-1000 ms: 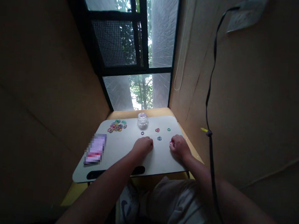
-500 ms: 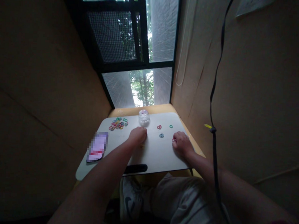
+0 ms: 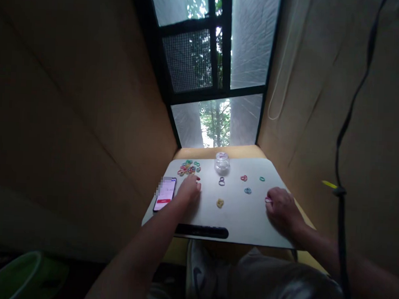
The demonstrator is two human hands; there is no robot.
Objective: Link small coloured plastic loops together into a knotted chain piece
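Just in front of a pile of small coloured hair ties (image 3: 187, 168), my left hand (image 3: 190, 190) hovers low over the white table with its fingers apart; nothing shows in them. Over at the right edge, my right hand (image 3: 281, 209) is closed, and a pink hair tie (image 3: 268, 200) pokes out at its fingertips. Between the hands lie small groups sorted by colour: purple hair ties (image 3: 221, 181), yellow ones (image 3: 220, 203), red ones (image 3: 244, 178), blue-grey ones (image 3: 247, 191) and a green one (image 3: 262, 179).
A clear jar (image 3: 222, 164) stands at the table's back edge. At the left lies a phone (image 3: 165, 194) with its screen lit. A black slot (image 3: 202, 231) runs along the front of the white table (image 3: 242, 223). A dark cord (image 3: 343, 175) hangs at the right.
My left hand has moved left from near the jar to the pile, uncovering the purple and yellow hair ties. My right hand stays closed in place. The camera view has shifted.
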